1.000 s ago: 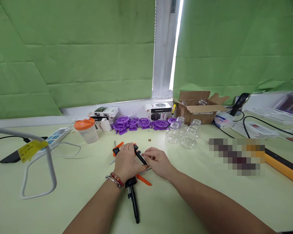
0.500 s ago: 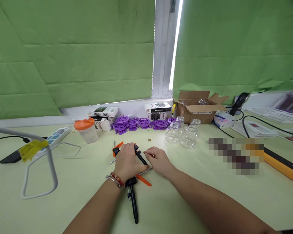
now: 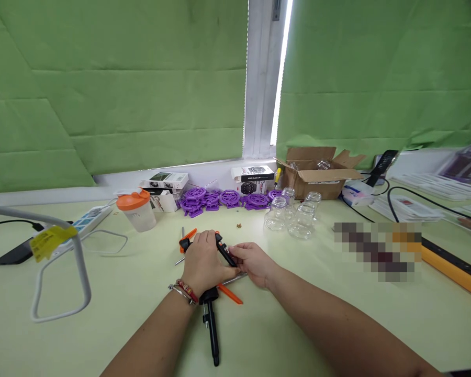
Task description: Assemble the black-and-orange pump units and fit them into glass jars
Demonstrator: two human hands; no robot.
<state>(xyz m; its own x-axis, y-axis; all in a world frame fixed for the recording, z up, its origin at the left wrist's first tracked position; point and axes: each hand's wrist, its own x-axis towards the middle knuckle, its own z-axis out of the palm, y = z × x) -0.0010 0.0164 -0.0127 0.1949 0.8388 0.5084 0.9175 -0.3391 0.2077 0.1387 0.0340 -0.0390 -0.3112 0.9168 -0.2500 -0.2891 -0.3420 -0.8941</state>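
Observation:
My left hand (image 3: 204, 262), with bracelets at the wrist, is closed over a black device with rod-like arms (image 3: 213, 335), one pointing toward me and another slanting to the right. An orange strip (image 3: 230, 294) and thin metal rods (image 3: 239, 278) stick out around it. At the right arm of the device, my right hand (image 3: 255, 263) has its fingers pinched together against it; whatever they hold is too small to make out. Small brass-coloured pieces (image 3: 239, 225) lie on the table just beyond the hands.
Purple wheel-shaped parts (image 3: 230, 198) lie along the wall by small boxes. Glass jars (image 3: 301, 222) and an open cardboard box (image 3: 322, 183) stand to the right. An orange-lidded cup (image 3: 141, 212), a power strip (image 3: 84, 222) and a grey metal frame (image 3: 82, 267) are at left.
My right hand's fingers have closed in on the right arm of the black device. My left hand stays on the device. The whole view has shifted slightly.

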